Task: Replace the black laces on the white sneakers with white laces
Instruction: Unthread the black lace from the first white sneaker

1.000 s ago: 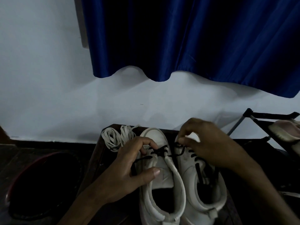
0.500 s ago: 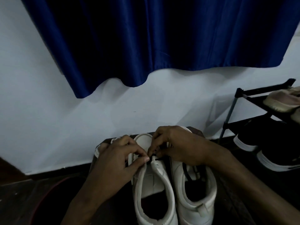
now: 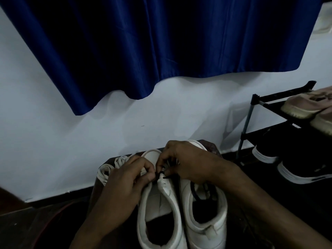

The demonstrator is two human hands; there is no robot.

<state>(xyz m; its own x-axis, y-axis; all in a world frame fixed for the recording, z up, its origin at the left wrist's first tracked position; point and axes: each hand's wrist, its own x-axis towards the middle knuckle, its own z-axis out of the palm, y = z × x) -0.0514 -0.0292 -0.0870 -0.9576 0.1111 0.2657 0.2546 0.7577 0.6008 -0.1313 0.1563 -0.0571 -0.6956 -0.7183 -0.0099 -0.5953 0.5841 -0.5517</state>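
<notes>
Two hands crowd the lacing: the left hand [image 3: 124, 186] and the right hand [image 3: 190, 162] both have fingertips curled tight, pinching the black lace [image 3: 162, 174] at the upper eyelets of the white sneakers [image 3: 168, 192], which stand side by side. The white laces [image 3: 110, 168] lie bundled just beside their toes. In this gloom, a hard tug could snag the lace in an eyelet or drag the shoe askew.

A small dark table [image 3: 213, 150] carried the pair of white sneakers [image 3: 161, 200] side by side, toes toward the wall [image 3: 53, 141], with the bundled white laces [image 3: 111, 168] lying at its far left corner
</notes>
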